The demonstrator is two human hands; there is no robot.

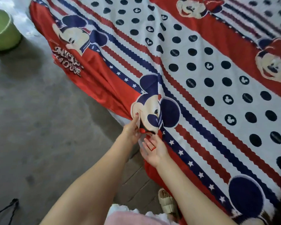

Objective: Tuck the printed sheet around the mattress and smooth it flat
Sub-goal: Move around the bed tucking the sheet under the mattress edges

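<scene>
The sheet (193, 70) lies spread over the mattress and fills the picture from 11 o'clock round to 4 o'clock. It is red with white and navy stripes, navy dots and cartoon mouse faces. Its near edge runs from 10 o'clock down to 5 o'clock and hangs in folds to the floor (31, 127).

The left hand (131, 130) is at the edge of the sheet, just below the middle of the picture. Its thumb and fingers pinch the cloth at the cheek of one mouse face, and the cloth is gathered into creases there. The right hand (152, 151) is just beside it, toward 5 o'clock, palm up with fingers straight and relaxed. Its fingertips are at the red hem; I cannot tell if they touch it.

A green bucket (2, 30) stands on the floor at 10 o'clock, well apart from the hands. A beige sandal (166, 203) is at 6 o'clock, near the hanging hem.
</scene>
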